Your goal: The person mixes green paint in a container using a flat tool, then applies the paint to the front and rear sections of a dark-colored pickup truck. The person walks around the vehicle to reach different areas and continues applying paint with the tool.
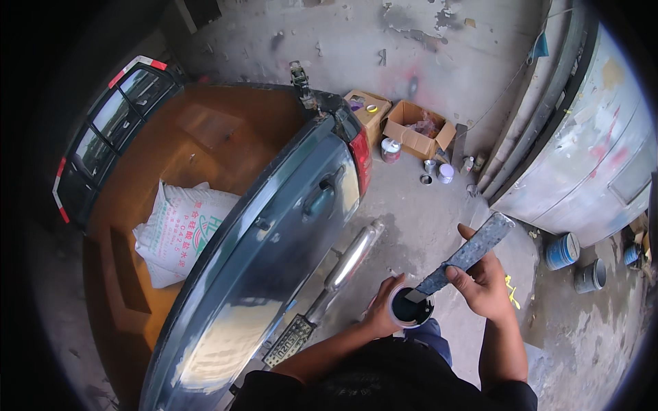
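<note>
My left hand (380, 309) is wrapped round a small white plastic cup (426, 320) with dark greenish-black paint (410, 311) in it. In my right hand (485, 284) is a flat, speckled, paint-crusted stirring stick (474, 249), gripped between thumb and fingers. The stick slants down to the left, its lower end inside the cup's mouth; whether it touches the paint I cannot tell. To the left stands the dark green tailgate (288, 250) of a pickup truck, with a large beige filler patch (229, 342) and a smaller one near its handle (321, 198).
A white printed sack (179, 229) lies in the rusty brown truck bed (205, 130). Below the tailgate runs a silver bumper bar (353, 255) beside a plate (289, 339). Cardboard boxes (411, 140) and several cans (445, 173) stand by the wall; blue buckets (563, 251) are at right.
</note>
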Tool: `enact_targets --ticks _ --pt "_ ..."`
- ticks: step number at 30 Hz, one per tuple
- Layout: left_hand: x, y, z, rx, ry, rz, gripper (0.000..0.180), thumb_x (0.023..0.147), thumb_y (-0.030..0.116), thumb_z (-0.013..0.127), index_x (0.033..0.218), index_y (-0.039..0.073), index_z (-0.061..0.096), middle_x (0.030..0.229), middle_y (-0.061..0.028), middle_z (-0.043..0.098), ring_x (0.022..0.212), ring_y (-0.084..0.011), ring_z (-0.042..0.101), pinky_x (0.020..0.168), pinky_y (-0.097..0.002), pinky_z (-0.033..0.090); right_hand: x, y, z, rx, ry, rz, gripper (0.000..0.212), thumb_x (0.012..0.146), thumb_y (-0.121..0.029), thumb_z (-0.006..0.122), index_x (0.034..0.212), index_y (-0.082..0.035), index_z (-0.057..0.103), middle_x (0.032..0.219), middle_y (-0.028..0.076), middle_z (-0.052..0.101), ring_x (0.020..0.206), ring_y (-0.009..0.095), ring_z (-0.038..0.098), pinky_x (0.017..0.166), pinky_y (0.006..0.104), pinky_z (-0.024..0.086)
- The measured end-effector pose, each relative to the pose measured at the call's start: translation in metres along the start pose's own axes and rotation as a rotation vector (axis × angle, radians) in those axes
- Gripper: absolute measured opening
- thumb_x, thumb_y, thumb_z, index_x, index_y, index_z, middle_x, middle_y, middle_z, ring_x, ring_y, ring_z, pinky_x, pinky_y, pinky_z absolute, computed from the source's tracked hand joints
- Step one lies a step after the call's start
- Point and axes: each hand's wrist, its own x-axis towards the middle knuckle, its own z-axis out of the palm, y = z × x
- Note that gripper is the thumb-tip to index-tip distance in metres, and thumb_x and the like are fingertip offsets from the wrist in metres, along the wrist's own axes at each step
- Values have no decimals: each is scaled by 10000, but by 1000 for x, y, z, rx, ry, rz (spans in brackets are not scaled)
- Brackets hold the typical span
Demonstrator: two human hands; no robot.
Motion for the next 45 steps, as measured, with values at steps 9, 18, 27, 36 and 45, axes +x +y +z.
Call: enact_targets --ticks 9,18,27,36,45 --pt "126 -13 77 96 180 -83 1070 599 199 918 1464 -39 334 1370 -227 424 1286 -383 452 1085 -425 378 131 30 -129 -41 -245 57 689 912 -130 712 1466 56 347 968 41 599 920 113 587 840 278 493" --pt "220 -30 122 53 374 -227 1087 596 193 911 1474 -42 315 1382 -210 393 1294 -353 448 1100 -406 361 250 29 -188 -232 -379 -171 573 912 -177 702 1393 9 453 904 144 665 827 277 690 760 350 535" --pt "310 -88 114 225 628 -272 1055 595 195 909 1448 -38 333 1370 -210 403 1287 -365 452 1087 -430 365 364 50 -188 -223 -468 -322 572 920 -153 705 1381 73 451 1025 89 635 934 141 585 833 297 486" --pt "368 -89 98 406 821 -449 1050 586 203 912 1445 -7 345 1356 -190 393 1310 -338 406 1103 -414 339 460 78 -164 -44 -674 -326 540 932 -136 681 1378 66 454 1045 66 603 925 136 555 849 283 461" --pt "417 -97 123 653 1173 -545 1018 568 129 893 1418 -31 358 1318 -186 459 1266 -372 453 1068 -429 406 538 111 -145 266 -917 -319 541 964 -126 623 1401 97 394 986 72 600 848 88 583 750 250 501"
